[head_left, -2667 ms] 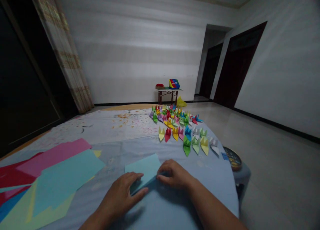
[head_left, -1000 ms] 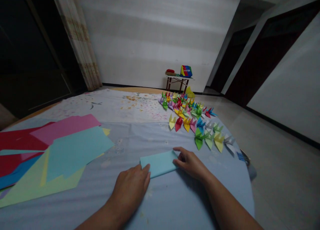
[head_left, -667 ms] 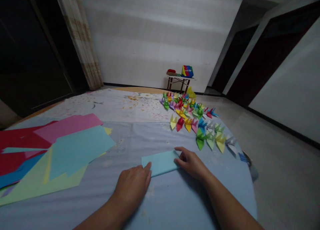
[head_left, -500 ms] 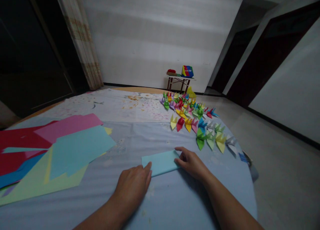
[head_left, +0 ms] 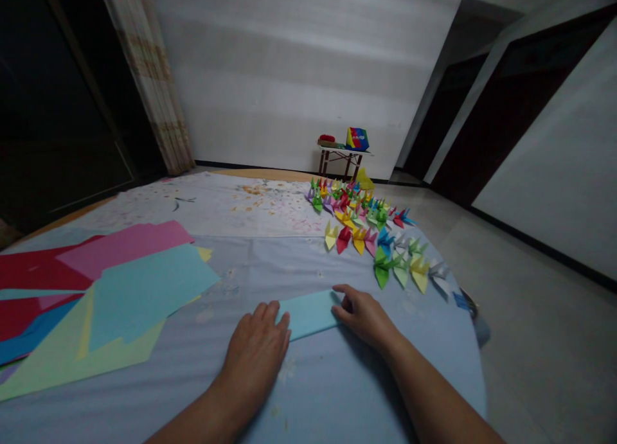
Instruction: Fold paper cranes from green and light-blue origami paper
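A light blue sheet of paper [head_left: 311, 314], folded into a long rectangle, lies slightly slanted on the cloth in front of me. At its left end my left hand [head_left: 258, 341] holds it, thumb on top and the other fingers close together along the edge. My right hand [head_left: 359, 315] has the right end, with thumb and forefinger curled at the paper's corner; the fingers behind them are partly hidden. Beyond my right hand stand folded paper cranes [head_left: 380, 265] in many colours.
Loose coloured sheets [head_left: 144, 293] lie overlapping on the left of the table. A light blue flowered tablecloth [head_left: 270, 257] covers the round table. Against the far wall, a small stand [head_left: 344, 151] bears a colourful box [head_left: 357, 139]. A curtain [head_left: 149, 78] hangs at the left.
The fingers of my left hand have shifted forward along the paper's left end and now cover its corner. My right hand keeps its hold. The whole view has moved slightly.
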Demonstrator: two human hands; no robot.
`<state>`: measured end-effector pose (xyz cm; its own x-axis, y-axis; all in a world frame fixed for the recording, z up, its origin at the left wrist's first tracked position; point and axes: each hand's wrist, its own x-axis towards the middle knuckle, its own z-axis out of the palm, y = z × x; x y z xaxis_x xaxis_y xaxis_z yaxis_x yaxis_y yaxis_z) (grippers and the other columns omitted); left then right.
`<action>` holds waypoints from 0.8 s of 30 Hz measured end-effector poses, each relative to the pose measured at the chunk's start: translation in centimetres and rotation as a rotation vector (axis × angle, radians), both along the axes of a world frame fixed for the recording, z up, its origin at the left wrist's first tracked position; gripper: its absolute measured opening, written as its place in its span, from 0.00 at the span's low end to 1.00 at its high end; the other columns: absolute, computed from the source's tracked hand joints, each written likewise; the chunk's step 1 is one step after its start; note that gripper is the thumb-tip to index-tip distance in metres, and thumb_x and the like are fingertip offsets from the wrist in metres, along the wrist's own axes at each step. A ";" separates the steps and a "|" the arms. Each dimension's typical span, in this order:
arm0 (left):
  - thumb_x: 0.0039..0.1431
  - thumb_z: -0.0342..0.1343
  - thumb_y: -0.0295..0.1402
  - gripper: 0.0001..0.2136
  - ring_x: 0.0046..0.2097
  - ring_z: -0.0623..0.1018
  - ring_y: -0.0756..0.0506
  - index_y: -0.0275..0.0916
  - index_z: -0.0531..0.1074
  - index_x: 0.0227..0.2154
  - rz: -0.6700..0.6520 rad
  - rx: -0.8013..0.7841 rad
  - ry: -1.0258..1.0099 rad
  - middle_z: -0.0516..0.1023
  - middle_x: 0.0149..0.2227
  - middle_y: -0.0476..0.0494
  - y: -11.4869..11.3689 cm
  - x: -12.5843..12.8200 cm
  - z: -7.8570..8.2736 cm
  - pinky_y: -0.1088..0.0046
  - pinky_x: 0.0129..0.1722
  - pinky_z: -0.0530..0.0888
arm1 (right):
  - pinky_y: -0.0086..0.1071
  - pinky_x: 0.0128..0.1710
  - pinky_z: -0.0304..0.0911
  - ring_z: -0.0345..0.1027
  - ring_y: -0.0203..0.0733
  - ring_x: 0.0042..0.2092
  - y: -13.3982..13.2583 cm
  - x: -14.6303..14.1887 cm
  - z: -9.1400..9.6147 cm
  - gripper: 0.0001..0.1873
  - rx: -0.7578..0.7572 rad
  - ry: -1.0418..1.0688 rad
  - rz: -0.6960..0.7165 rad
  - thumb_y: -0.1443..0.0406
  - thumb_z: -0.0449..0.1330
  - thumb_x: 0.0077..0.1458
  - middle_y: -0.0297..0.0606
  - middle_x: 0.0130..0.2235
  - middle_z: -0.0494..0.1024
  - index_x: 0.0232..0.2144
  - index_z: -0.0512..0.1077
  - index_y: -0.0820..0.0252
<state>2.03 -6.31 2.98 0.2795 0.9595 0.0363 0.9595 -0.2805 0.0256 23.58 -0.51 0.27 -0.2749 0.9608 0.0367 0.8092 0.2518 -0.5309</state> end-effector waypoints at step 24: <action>0.59 0.40 0.30 0.12 0.44 0.67 0.40 0.41 0.69 0.39 -0.009 0.052 0.052 0.70 0.41 0.39 -0.2 0.3 -0.9 0.62 0.39 0.63 | 0.37 0.41 0.48 0.54 0.45 0.41 -3.2 -5.8 -0.1 0.05 0.403 -0.289 0.067 0.64 0.54 0.51 0.40 0.36 0.67 0.29 0.67 0.60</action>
